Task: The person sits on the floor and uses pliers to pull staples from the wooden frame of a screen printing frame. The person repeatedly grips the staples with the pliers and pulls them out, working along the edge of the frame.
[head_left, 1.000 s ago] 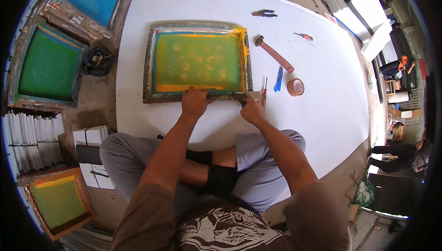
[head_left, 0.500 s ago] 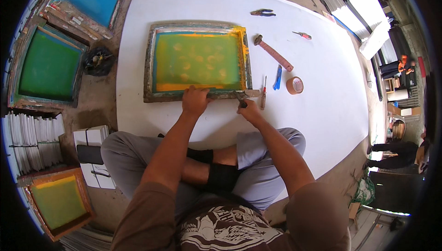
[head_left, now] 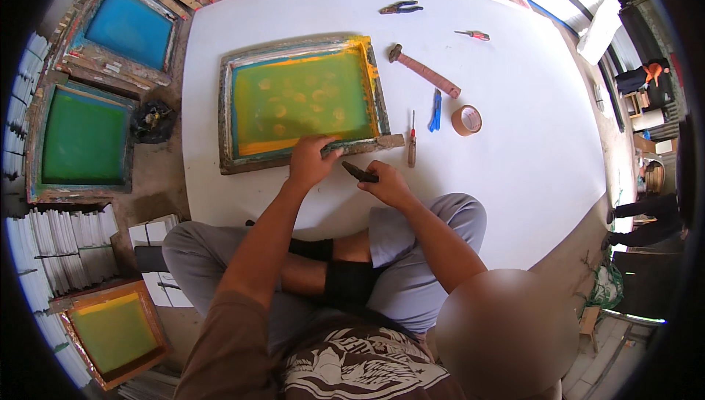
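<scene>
A screen-printing frame (head_left: 228, 121) with yellow-green mesh lies on a white sheet (head_left: 514, 150) in front of me. My left hand (head_left: 311, 162) grips its near rail, fingers over the wood and thumb out to the right. In my right hand (head_left: 389, 184) is a dark tapered tool (head_left: 358, 172); its exact kind is hard to make out. The tool's tip points toward the near rail, a little apart from it. At the rail's right end a wooden strip (head_left: 393, 141) sticks out past the corner. A screwdriver (head_left: 412, 139) lies just right of it.
Right of the frame lie a hammer (head_left: 426, 73), a blue cutter knife (head_left: 436, 110) and a tape roll (head_left: 466, 120). Farther off are pliers (head_left: 401, 8) and a small screwdriver (head_left: 474, 35). More screen frames (head_left: 126, 114) and paper stacks (head_left: 73, 242) stand left. A person (head_left: 646, 220) is far right.
My right hand has drawn the dark tool back from the near rail toward me. The left hand stays on the rail. The whole view has shifted slightly.
</scene>
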A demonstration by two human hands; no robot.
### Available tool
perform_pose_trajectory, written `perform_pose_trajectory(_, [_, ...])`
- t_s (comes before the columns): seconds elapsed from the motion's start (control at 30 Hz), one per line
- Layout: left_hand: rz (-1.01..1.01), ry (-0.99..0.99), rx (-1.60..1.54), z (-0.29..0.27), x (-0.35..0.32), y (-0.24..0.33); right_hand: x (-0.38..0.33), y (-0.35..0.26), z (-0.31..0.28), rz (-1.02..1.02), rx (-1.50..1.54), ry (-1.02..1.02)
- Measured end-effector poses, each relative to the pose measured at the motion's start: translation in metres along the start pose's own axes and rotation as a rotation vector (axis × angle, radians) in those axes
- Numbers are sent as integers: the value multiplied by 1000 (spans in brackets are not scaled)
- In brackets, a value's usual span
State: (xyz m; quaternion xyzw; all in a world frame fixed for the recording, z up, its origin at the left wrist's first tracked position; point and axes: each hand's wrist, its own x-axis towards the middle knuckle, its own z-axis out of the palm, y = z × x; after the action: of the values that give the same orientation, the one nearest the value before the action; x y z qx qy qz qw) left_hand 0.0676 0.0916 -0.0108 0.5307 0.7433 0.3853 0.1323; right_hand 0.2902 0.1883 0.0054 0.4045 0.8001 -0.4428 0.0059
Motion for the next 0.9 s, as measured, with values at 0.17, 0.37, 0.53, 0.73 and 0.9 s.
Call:
perform_pose_trajectory(0.17, [-522, 131, -281, -13, -32, 17, 3, 0, 15, -53, 144, -60])
perform_pose_trajectory(0.37, [-859, -181, -1020, -14, -58, 10, 11, -13, 25, -127, 297, -248])
perform_pose_trajectory(0.53, [-872, -164, -1059, -22, -62, -5, 8, -27, 28, -12, 421, -384])
perform_pose_trajectory(0.73, [-1003, 139, -1089, -33, -67, -16, 13, -31, 29, 52, 399, -371])
perform_pose_trajectory(0.9, [-1099, 519, -1002, -40, -71, -39, 19, -23, 13, 140, 461, -185])
